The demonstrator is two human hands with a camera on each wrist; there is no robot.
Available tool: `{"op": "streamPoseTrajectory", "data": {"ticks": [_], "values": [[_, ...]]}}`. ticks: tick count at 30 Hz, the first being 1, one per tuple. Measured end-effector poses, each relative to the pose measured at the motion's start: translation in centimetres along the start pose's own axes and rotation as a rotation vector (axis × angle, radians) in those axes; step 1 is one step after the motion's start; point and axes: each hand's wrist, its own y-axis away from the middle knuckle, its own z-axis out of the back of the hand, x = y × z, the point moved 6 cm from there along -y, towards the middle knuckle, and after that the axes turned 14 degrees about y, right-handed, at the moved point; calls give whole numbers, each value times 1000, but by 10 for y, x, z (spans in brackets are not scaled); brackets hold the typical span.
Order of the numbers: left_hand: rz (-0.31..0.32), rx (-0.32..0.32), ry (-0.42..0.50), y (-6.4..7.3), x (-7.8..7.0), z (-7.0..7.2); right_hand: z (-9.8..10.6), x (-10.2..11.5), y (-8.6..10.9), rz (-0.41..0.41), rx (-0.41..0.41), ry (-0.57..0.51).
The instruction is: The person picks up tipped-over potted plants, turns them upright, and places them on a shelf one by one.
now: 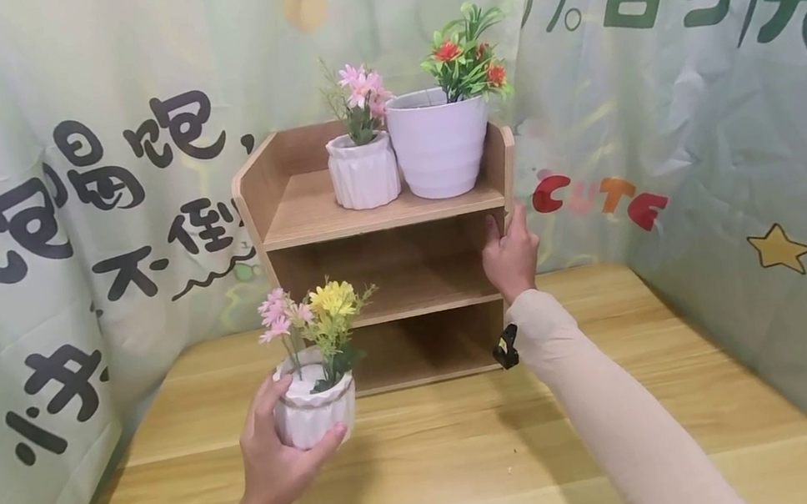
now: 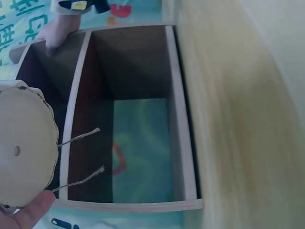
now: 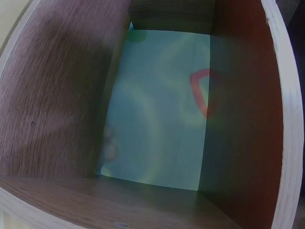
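My left hand (image 1: 278, 461) holds a small white fluted flowerpot (image 1: 318, 418), its fingers and thumb around the sides. Pink and yellow artificial flowers (image 1: 332, 301) stand in it. The pot is raised in front of a three-level wooden shelf (image 1: 300, 206). In the left wrist view the pot's round underside (image 2: 24, 143) and two string ends (image 2: 83, 136) show. With the thumb on the inner face and fingers outside, my right hand (image 1: 513, 255) grips the shelf's right side panel. The right wrist view shows a shelf compartment (image 3: 157, 109) but not the hand.
On the shelf's top level stand a white fluted pot (image 1: 364, 173) with pink flowers and a larger white pot (image 1: 439, 147) with red flowers. Beneath the shelf is a wooden table (image 1: 460, 464). A printed curtain (image 1: 732, 161) hangs behind and at both sides.
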Motion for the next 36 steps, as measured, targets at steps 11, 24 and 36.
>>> {"op": "streamPoseTrajectory", "data": {"ticks": [11, 24, 36], "values": [[-48, -41, -18, -16, 1, 6, 2, -1, 1, -7, -17, 16], [-39, -160, -18, -37, 12, 8, 0, 0, -2, 8, -36, -1], [-86, -273, 32, -59, 7, 2, -1, -1, -1, 4, -38, -1]]}}
